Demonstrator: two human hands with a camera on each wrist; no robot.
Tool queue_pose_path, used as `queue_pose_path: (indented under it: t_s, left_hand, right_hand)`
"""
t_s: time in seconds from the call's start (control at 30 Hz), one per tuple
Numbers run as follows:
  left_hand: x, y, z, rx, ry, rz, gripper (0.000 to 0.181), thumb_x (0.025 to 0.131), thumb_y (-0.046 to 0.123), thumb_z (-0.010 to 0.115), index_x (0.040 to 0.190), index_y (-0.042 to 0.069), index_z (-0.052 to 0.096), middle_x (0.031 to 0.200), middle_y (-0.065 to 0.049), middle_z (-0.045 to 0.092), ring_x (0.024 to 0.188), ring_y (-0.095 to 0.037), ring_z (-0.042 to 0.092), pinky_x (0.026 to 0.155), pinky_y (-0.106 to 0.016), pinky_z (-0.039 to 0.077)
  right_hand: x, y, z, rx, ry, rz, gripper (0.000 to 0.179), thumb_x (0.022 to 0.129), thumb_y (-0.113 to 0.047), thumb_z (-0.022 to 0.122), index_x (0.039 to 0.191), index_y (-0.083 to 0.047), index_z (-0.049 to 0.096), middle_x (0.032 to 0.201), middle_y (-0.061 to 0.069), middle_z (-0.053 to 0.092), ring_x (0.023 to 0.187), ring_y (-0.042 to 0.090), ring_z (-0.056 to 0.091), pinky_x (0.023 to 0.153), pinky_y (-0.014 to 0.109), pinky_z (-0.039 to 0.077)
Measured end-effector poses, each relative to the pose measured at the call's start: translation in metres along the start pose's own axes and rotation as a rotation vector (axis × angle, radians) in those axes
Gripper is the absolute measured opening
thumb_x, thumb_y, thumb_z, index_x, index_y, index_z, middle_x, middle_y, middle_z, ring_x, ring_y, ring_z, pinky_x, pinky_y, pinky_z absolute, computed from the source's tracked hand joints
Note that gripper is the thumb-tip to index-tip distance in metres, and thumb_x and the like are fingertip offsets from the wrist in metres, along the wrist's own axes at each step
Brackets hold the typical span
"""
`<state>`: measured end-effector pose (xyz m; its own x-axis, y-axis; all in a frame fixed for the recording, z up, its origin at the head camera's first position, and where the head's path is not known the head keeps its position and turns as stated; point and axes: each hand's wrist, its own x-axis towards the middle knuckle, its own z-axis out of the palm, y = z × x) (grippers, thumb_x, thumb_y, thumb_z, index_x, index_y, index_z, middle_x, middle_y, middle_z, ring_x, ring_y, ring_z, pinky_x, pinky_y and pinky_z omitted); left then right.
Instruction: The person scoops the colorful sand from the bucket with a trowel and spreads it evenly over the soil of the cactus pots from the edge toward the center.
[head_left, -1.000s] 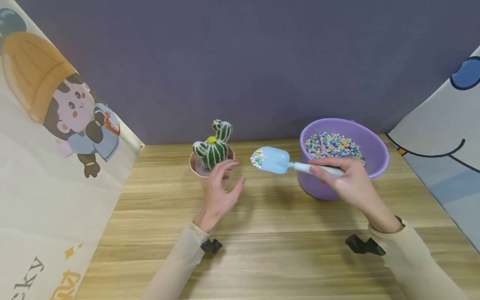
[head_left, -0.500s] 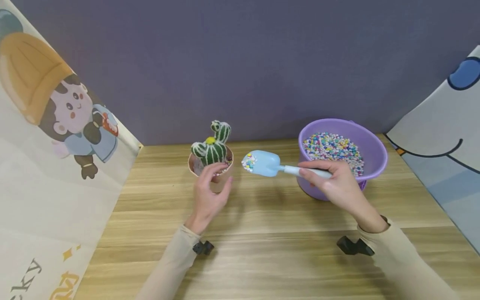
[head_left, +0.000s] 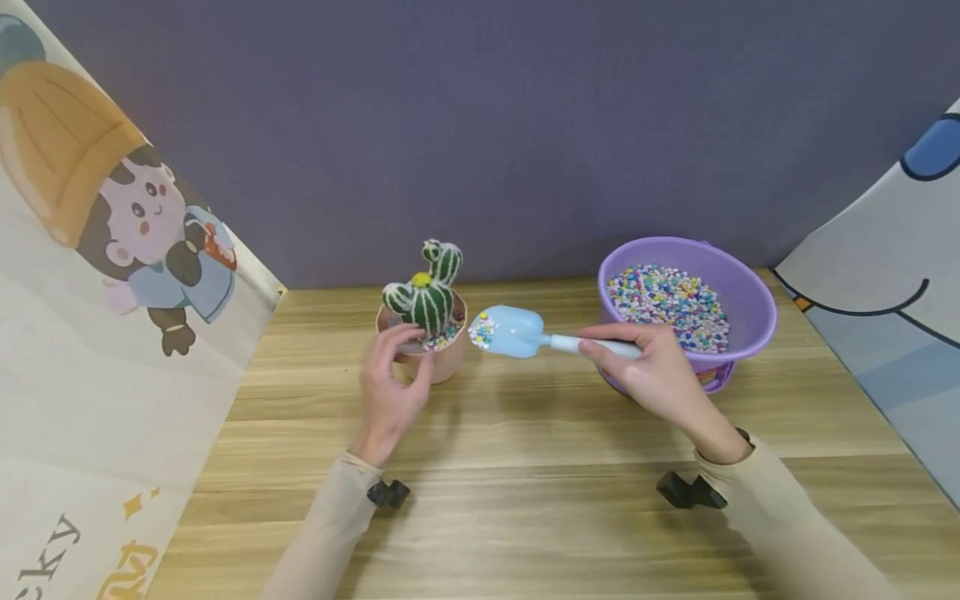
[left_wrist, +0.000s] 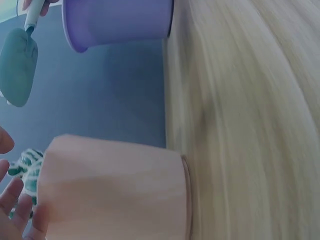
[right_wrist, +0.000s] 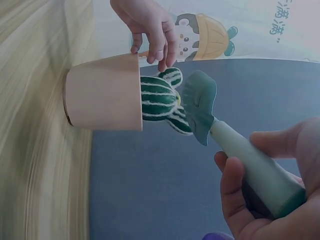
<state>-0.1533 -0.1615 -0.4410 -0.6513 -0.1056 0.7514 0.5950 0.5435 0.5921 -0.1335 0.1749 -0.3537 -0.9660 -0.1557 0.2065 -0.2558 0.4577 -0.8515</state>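
A pink pot (head_left: pixel 448 360) with a knitted green cactus (head_left: pixel 424 302) stands at the back of the wooden table (head_left: pixel 525 467). My left hand (head_left: pixel 409 351) grips the pot's near rim, fingers curled over the edge (right_wrist: pixel 159 46). My right hand (head_left: pixel 609 345) holds the handle of a light blue scoop (head_left: pixel 512 332). The scoop's tip carries coloured beads (head_left: pixel 482 331) and hovers right beside the pot's right rim. The right wrist view shows the scoop blade (right_wrist: pixel 199 104) close to the cactus (right_wrist: pixel 159 102) above the pot (right_wrist: pixel 104 93).
A purple bucket (head_left: pixel 738 287) filled with coloured beads (head_left: pixel 667 304) stands at the back right, just behind my right hand. Cartoon-printed cloth panels (head_left: pixel 90 317) flank the table left and right, and a dark wall (head_left: pixel 480 125) closes the back.
My left hand closed in from open beside the pot to gripping its rim. My right hand carried the loaded scoop leftward from the bucket to the pot's edge.
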Motion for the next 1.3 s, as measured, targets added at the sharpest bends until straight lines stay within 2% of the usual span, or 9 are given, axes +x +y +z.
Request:
queue_pose_path:
  t_s: [0.13,0.27,0.47,0.67,0.8,0.9,1.03,1.2,1.3]
  left_hand:
    - [-0.001,-0.005,-0.005,0.058,-0.011,-0.061,0.042,0.085,0.008,0.079,0.124,-0.004,0.068,0.133,-0.024,0.067,0.112,-0.042,0.061,0.085,-0.034,0.054]
    - [-0.001,-0.01,-0.01,0.112,-0.057,-0.132,0.061,0.086,0.019,0.08,0.139,-0.003,0.059,0.153,-0.024,0.055,0.131,-0.041,0.053,0.097,-0.048,0.053]
    - [0.007,-0.014,-0.02,0.165,-0.202,-0.252,0.087,0.089,0.036,0.08,0.159,0.003,0.042,0.171,-0.02,0.034,0.152,-0.04,0.037,0.123,-0.064,0.037]
    - [0.018,-0.026,-0.03,0.214,-0.337,-0.347,0.101,0.088,0.047,0.082,0.165,0.005,0.032,0.176,-0.019,0.023,0.159,-0.043,0.027,0.128,-0.07,0.026]
    - [0.021,-0.035,-0.033,0.206,-0.383,-0.37,0.103,0.087,0.048,0.083,0.166,0.008,0.032,0.176,-0.016,0.027,0.161,-0.042,0.026,0.13,-0.067,0.024]
    - [0.021,-0.041,-0.035,0.201,-0.401,-0.364,0.102,0.088,0.049,0.083,0.167,0.012,0.031,0.175,-0.013,0.03,0.161,-0.04,0.028,0.131,-0.066,0.023]
    - [0.019,-0.044,-0.036,0.201,-0.411,-0.35,0.101,0.089,0.05,0.081,0.168,0.015,0.029,0.176,-0.01,0.028,0.161,-0.04,0.029,0.13,-0.068,0.023]
    - [0.018,-0.044,-0.035,0.21,-0.418,-0.356,0.1,0.09,0.052,0.08,0.168,0.015,0.03,0.178,-0.01,0.023,0.162,-0.039,0.028,0.13,-0.067,0.025]
    - [0.017,-0.043,-0.035,0.211,-0.416,-0.373,0.101,0.09,0.054,0.08,0.168,0.016,0.03,0.179,-0.007,0.022,0.161,-0.038,0.029,0.128,-0.065,0.032]
  right_hand:
    - [0.002,-0.002,0.006,-0.017,-0.008,0.01,0.024,0.097,-0.025,0.079,0.115,-0.009,0.083,0.071,0.005,0.071,0.057,0.012,0.06,0.045,0.026,0.046]
    - [0.005,-0.004,0.011,-0.032,-0.013,0.02,0.026,0.097,-0.025,0.08,0.117,-0.009,0.083,0.078,0.007,0.075,0.061,0.013,0.063,0.048,0.026,0.047]
    - [0.011,-0.005,0.017,-0.047,-0.025,0.035,0.026,0.097,-0.027,0.079,0.117,-0.01,0.083,0.079,0.007,0.075,0.063,0.016,0.064,0.049,0.027,0.047]
    - [0.018,-0.004,0.026,-0.053,-0.032,0.032,0.026,0.097,-0.026,0.079,0.115,-0.009,0.083,0.079,0.008,0.076,0.063,0.014,0.064,0.05,0.027,0.048]
    - [0.02,-0.004,0.03,-0.055,-0.04,0.035,0.025,0.097,-0.025,0.078,0.115,-0.008,0.083,0.079,0.008,0.076,0.063,0.015,0.064,0.05,0.027,0.048]
    - [0.022,-0.004,0.032,-0.06,-0.05,0.038,0.026,0.097,-0.026,0.078,0.116,-0.008,0.083,0.08,0.008,0.076,0.064,0.018,0.065,0.05,0.027,0.048]
    - [0.025,-0.005,0.037,-0.061,-0.061,0.035,0.029,0.097,-0.026,0.078,0.117,-0.006,0.082,0.078,0.008,0.076,0.064,0.026,0.066,0.049,0.026,0.047]
    - [0.03,-0.005,0.045,-0.061,-0.06,0.009,0.028,0.096,-0.025,0.079,0.116,-0.005,0.082,0.073,0.005,0.074,0.058,0.019,0.059,0.047,0.025,0.045]
    - [0.032,-0.005,0.049,-0.078,-0.052,-0.013,0.026,0.095,-0.026,0.08,0.114,-0.007,0.083,0.072,0.005,0.073,0.055,0.014,0.054,0.047,0.025,0.043]
